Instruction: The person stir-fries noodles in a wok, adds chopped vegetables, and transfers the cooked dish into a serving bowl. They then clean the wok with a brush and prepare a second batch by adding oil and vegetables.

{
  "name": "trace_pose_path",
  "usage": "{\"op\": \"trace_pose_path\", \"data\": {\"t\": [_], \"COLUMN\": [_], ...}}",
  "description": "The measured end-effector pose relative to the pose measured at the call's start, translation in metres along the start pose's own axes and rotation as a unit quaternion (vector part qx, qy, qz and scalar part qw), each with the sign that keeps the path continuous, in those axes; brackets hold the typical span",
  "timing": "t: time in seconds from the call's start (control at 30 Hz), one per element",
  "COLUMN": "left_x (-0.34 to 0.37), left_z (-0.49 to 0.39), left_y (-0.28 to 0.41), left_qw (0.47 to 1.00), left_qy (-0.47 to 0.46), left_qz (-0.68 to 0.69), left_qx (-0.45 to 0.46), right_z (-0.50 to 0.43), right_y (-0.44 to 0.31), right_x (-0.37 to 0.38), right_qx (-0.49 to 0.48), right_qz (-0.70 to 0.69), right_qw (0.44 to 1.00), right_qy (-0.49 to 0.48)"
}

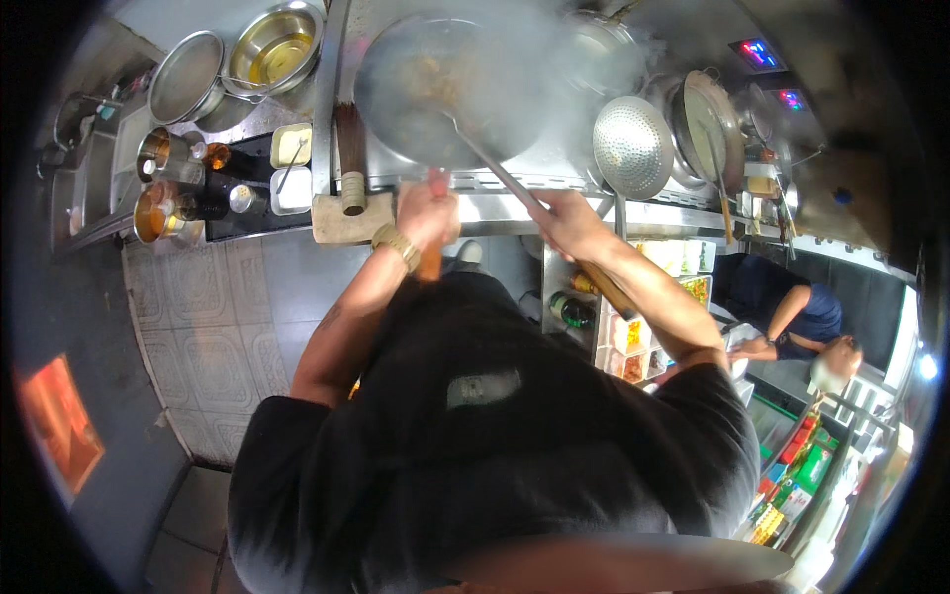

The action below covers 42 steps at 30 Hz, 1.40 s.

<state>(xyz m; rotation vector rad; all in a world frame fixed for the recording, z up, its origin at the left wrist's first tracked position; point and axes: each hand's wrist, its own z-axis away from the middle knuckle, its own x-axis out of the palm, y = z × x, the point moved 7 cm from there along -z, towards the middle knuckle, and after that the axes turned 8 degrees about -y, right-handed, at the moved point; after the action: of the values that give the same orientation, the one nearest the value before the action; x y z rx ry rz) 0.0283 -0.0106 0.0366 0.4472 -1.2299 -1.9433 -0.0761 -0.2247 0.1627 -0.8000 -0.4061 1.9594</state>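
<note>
A large dark wok (378, 111) stands on the steel stove before me, with brownish food (438, 78) in it, partly veiled by steam. My left hand (429, 215) is closed around the wok's reddish-orange handle (430, 265), close to the near rim. In my right hand (568, 223) is a long-handled cooking ladle or spatula (501, 174). Its metal shaft slants up and left into the wok, and its wooden grip runs back beneath my forearm. Steam and food hide the tool's head. Left of the wok lies a bristle brush (351, 160) with a wrapped handle.
A perforated skimmer (633, 148) rests right of the wok, near another pan (701, 126). Leftward are a metal bowl of oil (282, 59), seasoning tubs (291, 145) and bottles. A folded cloth (355, 223) lies on the edge. Another person (779, 312) works at right, beyond ingredient containers (631, 334).
</note>
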Motion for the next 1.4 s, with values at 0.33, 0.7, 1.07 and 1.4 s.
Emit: {"op": "trace_pose_path", "data": {"t": [0.33,0.7,1.07,1.4], "left_x": [-0.011,-0.011,-0.045,-0.131], "left_z": [0.025,-0.076,-0.078,-0.09], "left_y": [-0.018,-0.041,-0.015,0.107], "left_qw": [0.999,0.994,0.989,0.858], "left_qy": [0.005,0.001,-0.122,-0.071], "left_qz": [-0.022,-0.045,0.08,-0.38], "left_qx": [0.024,-0.096,-0.014,0.338], "right_z": [-0.056,-0.035,-0.151,0.031], "right_y": [0.027,0.075,-0.045,-0.117], "right_x": [0.009,-0.036,-0.011,-0.079], "right_qx": [-0.05,-0.061,-0.104,0.11], "right_qz": [0.178,-0.11,0.143,-0.337], "right_qw": [0.966,0.981,0.949,0.91], "right_qy": [0.181,0.15,0.261,0.216]}}
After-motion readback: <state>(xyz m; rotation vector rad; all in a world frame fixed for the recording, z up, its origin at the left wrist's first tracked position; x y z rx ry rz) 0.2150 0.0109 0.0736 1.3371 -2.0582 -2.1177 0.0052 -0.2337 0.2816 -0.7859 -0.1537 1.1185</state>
